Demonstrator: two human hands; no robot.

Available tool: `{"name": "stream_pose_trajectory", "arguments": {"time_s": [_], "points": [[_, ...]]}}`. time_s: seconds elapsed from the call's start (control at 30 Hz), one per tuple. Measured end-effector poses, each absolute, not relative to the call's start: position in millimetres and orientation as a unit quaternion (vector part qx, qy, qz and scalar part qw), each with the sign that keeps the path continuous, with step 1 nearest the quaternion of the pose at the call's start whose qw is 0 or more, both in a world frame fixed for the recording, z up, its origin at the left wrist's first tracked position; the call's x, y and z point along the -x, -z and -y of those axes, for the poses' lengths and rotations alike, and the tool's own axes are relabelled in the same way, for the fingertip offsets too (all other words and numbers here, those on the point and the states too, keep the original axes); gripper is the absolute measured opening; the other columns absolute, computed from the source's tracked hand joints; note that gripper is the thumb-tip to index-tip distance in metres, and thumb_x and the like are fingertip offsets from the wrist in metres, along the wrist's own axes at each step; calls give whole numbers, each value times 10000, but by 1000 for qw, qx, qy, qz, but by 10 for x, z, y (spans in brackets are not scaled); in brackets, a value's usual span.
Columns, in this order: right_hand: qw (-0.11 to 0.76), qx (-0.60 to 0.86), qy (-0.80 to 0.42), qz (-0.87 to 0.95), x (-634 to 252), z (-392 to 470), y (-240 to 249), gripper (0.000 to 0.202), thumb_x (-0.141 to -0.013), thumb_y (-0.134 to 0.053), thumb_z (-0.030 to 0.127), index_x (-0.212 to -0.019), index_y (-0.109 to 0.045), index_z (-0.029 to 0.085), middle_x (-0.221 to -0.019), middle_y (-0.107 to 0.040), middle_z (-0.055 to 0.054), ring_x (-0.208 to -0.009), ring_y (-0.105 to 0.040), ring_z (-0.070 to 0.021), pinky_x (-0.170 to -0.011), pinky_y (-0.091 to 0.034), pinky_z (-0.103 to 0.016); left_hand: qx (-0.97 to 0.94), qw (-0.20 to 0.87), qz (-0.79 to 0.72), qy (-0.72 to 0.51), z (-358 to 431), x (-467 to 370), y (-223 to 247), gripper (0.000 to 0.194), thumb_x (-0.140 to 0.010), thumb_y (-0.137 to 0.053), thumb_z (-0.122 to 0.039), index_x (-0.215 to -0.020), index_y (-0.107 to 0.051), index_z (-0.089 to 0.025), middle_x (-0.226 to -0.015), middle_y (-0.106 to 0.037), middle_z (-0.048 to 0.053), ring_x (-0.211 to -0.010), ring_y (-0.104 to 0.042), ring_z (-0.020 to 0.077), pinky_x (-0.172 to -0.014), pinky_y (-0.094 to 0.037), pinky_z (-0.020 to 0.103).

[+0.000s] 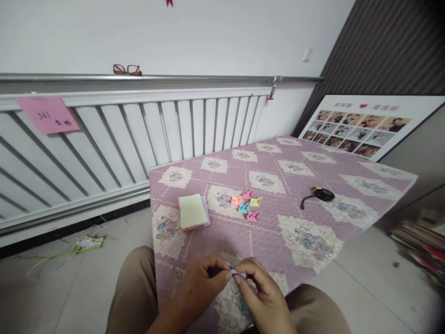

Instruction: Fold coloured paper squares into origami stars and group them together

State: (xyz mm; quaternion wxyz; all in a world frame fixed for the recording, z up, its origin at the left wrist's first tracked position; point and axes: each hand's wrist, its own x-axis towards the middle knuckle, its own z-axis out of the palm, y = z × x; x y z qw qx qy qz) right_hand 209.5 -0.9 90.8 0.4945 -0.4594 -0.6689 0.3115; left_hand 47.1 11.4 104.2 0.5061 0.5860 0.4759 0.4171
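Near the table's front edge, my left hand (205, 280) and my right hand (262, 292) meet fingertip to fingertip. Between them they pinch a small folded piece of pale lilac paper (239, 273), mostly covered by my fingers. Just beyond my hands lie several small folded paper pieces: an orange one (236, 200), a yellow one (256, 202), a blue one (244, 208) and two pink ones, the nearer pink one (253, 216) closest to me. To their left sits a stack of coloured paper squares (193, 211), pale green on top.
A purple flowered cloth (222, 236) covers the table. A black and yellow object with a strap (323, 194) lies at its right. Behind stands a white radiator (208, 125) with glasses (127, 70) on the pipe above. A framed photo board (365, 125) leans at the far right.
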Motion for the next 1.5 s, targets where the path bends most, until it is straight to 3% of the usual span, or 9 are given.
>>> {"name": "stream_pose_trajectory", "arguments": {"time_s": [0.7,1.5], "points": [[483,460,-332,667,-2114,27,-965,115,-869,-593,258,-761,-628,245,-757,-595,-4,-731,-601,-167,-664,-466,-246,-633,476,-401,-460,-102,-450,-995,79,-812,-635,-180,-774,-704,-188,-787,-630,21,-769,-583,154,-702,-436,255],[491,448,-242,707,-2140,38,-944,94,-856,-621,198,-862,-660,283,-827,-640,-6,-784,-647,-165,-698,-509,-230,-640,463,-425,-443,-82,-436,-1020,82,-785,-567,-118,-771,-611,-186,-781,-612,1,-769,-568,147,-718,-425,252]]}}
